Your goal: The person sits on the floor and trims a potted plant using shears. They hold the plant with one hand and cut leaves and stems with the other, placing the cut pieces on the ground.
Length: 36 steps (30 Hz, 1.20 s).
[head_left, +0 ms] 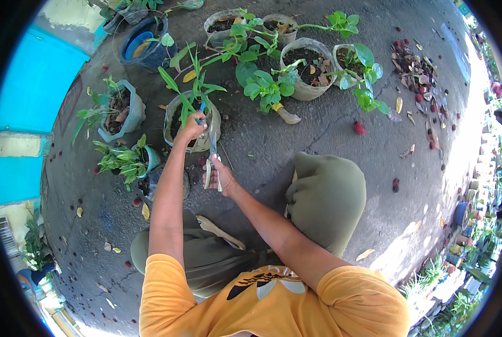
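Note:
My left hand point(191, 127) grips the base of a long-leaved green plant point(192, 84) growing in a clear plastic pot point(212, 124) of dark soil. My right hand point(219, 177) is closed on a pair of scissors point(212, 163), whose blades point up toward the pot, just below the left hand. Both forearms reach forward from my orange sleeves over my bent knees in olive trousers.
Several potted plants stand around on the dark concrete: a grey pot point(128, 112) and a small teal pot point(150, 159) at left, a blue bucket point(144, 48) at the back, clear pots point(307, 70) with broad-leaved plants behind. Fallen leaves and red fruits point(419, 73) lie at right.

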Available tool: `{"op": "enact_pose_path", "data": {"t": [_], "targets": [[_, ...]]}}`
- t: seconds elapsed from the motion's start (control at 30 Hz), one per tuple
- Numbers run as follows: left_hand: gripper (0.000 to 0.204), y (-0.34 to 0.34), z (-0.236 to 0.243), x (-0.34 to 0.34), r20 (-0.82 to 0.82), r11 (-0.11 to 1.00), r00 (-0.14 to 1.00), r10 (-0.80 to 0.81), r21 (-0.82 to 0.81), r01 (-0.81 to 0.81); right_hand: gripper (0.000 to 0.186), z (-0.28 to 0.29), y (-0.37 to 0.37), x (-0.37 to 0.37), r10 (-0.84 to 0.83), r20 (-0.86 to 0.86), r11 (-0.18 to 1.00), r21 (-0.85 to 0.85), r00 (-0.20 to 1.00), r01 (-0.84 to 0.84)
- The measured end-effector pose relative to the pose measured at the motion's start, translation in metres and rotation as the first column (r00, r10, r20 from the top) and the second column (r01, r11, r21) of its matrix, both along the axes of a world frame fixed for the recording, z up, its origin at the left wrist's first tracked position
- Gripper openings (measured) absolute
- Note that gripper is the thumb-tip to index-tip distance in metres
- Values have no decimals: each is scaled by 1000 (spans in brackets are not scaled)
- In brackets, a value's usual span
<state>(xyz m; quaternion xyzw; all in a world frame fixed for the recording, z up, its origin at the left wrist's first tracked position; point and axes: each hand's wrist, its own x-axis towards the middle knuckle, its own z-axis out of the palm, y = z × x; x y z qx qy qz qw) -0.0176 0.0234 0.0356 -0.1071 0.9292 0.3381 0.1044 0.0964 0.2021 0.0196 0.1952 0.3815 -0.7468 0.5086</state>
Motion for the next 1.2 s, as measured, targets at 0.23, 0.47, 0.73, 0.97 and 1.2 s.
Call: {"op": "enact_pose_path", "data": {"t": [0.23,0.47,0.73,0.97,1.2], "targets": [[29,8,14,-2,183,984,968,174,-2,-176,67,15,-12,5,-89,44,996,8,995,89],[28,-2,4,-7,158,992,980,117,23,-122,66,20,-12,11,-115,95,993,11,989,115],[33,-7,-4,-8,198,993,973,120,-21,-118,68,20,-14,8,-66,42,998,6,997,66],[32,-6,-11,-7,179,980,968,177,61,-190,72,6,-17,-16,-92,19,996,-19,996,92],[31,10,14,1,159,984,976,148,71,-161,74,-2,-27,-28,-181,29,983,49,983,180]]}}
